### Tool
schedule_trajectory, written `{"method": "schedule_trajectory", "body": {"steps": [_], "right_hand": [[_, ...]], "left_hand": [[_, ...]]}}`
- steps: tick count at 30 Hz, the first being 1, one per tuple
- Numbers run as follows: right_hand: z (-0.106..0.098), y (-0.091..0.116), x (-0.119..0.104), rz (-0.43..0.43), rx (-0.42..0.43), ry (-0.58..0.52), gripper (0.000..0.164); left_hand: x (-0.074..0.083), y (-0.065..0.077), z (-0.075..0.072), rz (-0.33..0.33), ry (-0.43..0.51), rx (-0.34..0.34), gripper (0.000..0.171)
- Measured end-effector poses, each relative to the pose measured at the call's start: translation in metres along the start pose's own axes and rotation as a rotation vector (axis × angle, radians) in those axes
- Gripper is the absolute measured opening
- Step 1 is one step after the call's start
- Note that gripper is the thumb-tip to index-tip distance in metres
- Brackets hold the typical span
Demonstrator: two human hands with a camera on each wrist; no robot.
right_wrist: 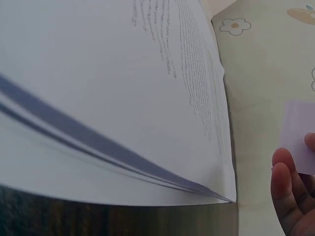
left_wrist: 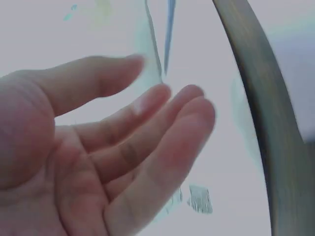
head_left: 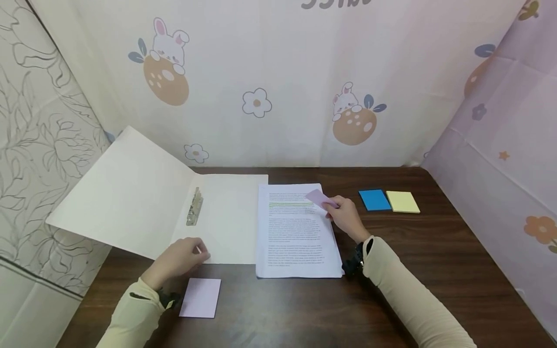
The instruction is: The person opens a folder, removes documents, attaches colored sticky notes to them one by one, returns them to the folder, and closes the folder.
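My right hand (head_left: 346, 218) pinches a light purple sticky note (head_left: 316, 197) over the upper right part of a stack of printed paper (head_left: 296, 241). The same note (right_wrist: 297, 129) shows between thumb and fingers in the right wrist view. A green highlighted line runs across the top sheet. My left hand (head_left: 180, 256) is at the lower edge of an open white folder (head_left: 230, 222), its fingers loosely bent. In the left wrist view, nothing lies between the thumb and fingers of that hand (left_wrist: 133, 147). A metal clip (head_left: 195, 208) sits near the folder's spine.
A light purple sticky note pad (head_left: 201, 298) lies in front of the folder. Blue (head_left: 375, 199) and yellow sticky note pads (head_left: 403, 202) sit side by side at the right. The folder's cover (head_left: 126, 193) stands tilted up at the left, and a patterned curtain (head_left: 296, 130) hangs behind the table.
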State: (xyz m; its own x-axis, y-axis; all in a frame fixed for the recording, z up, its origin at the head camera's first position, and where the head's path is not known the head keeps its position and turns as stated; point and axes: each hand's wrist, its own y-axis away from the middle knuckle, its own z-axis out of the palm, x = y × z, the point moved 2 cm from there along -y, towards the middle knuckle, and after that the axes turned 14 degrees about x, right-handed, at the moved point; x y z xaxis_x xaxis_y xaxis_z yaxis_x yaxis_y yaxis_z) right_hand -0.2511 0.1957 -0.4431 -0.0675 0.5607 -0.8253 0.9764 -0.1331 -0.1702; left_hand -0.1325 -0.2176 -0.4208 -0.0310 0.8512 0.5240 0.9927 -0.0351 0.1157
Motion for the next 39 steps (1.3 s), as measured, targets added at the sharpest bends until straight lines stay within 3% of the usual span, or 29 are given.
{"method": "schedule_trajectory", "body": {"steps": [11,21,25,39], "right_hand": [[0.005,0.007,-0.008,-0.061,0.000,-0.014,0.025],[0.006,0.014,-0.025,-0.199,0.004,-0.022,0.026],[0.006,0.016,-0.032,-0.211,-0.017,-0.014,0.028],[0.011,0.022,-0.041,-0.278,-0.046,0.010,0.029]], "left_hand": [[0.034,-0.024,-0.002,0.065,0.222,0.089,0.026],[0.055,-0.052,0.013,0.068,0.354,0.128,0.027],[0.064,-0.061,0.019,0.062,0.422,0.136,0.031],[0.097,-0.077,0.043,0.049,0.527,0.133,0.036]]}}
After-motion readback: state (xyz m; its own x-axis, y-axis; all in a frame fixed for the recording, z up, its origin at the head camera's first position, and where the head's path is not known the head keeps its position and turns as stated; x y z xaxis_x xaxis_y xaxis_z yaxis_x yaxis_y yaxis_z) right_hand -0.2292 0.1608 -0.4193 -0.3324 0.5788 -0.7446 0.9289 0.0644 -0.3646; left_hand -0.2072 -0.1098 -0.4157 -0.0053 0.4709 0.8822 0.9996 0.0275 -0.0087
